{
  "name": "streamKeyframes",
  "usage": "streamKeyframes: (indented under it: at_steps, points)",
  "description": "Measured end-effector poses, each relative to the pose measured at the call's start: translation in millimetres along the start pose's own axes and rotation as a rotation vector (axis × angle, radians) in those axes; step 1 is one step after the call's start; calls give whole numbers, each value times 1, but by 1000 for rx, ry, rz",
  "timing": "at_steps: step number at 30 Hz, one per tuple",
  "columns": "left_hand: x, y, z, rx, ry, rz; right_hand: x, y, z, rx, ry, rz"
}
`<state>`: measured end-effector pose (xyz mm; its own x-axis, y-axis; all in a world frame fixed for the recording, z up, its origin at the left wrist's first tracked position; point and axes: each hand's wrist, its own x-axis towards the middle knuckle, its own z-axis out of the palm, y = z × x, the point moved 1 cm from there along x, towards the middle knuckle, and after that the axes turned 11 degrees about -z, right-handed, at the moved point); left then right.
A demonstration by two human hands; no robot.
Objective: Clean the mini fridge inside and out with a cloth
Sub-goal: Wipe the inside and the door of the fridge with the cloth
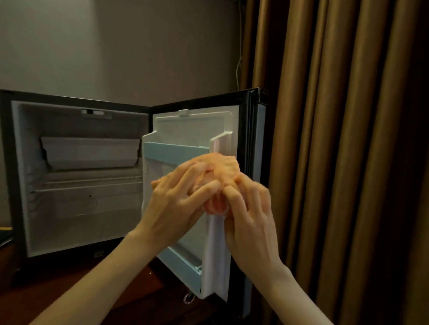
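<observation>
Both bare forearms reach up from the lower edge of the view and meet in front of the open door [200,127] of the mini fridge [67,180], which stands on a dark wooden surface [55,290] against a grey wall [115,35]. The left hand [174,209] is turned palm away, fingers spread and curled over an orange cloth [220,170], gripping its left side. The right hand [250,227] comes in from the right with the wrist lower, its fingers bent and pinching the bunched lower part of the same cloth. The two hands touch each other at the fingertips, with the cloth crumpled between them. The cloth sits against the white inner rim of the door, beside the pale blue upper door shelf [174,149]; whether it presses on the plastic or is just in front of it cannot be told. A second pale blue shelf [182,266] runs along the bottom of the door. The fridge cavity is empty, with a wire rack [89,186] across the middle and a grey cooling plate [89,154] at the back. Brown curtains [357,144] hang on the right, just behind the door's outer edge
</observation>
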<state>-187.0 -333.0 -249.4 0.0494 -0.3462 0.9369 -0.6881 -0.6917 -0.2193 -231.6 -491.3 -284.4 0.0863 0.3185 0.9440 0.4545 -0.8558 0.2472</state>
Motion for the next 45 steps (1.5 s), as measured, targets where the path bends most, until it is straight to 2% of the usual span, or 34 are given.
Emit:
streamKeyframes:
  at_steps: [7,13,21,27,33,38,41,45]
  points:
    - [-59,1,22,-50,-135,-43,-47,-14,9,53,-208,6]
    - [-110,16,31,-50,-210,-41,-101,-27,19,146,-278,67]
    - [-165,35,41,37,-188,-41,-160,-50,32,152,-323,156]
    - [-121,27,30,57,-160,-16,-113,-38,21,176,-161,129]
    - [-10,5,9,111,10,25,-10,-3,6,145,22,32]
    - [67,-7,-9,158,14,-44,61,30,-1,75,74,23]
    - [77,-5,-10,152,-18,-63,68,36,1,71,80,37]
    - [45,3,0,149,-43,-39,31,25,4,107,64,47]
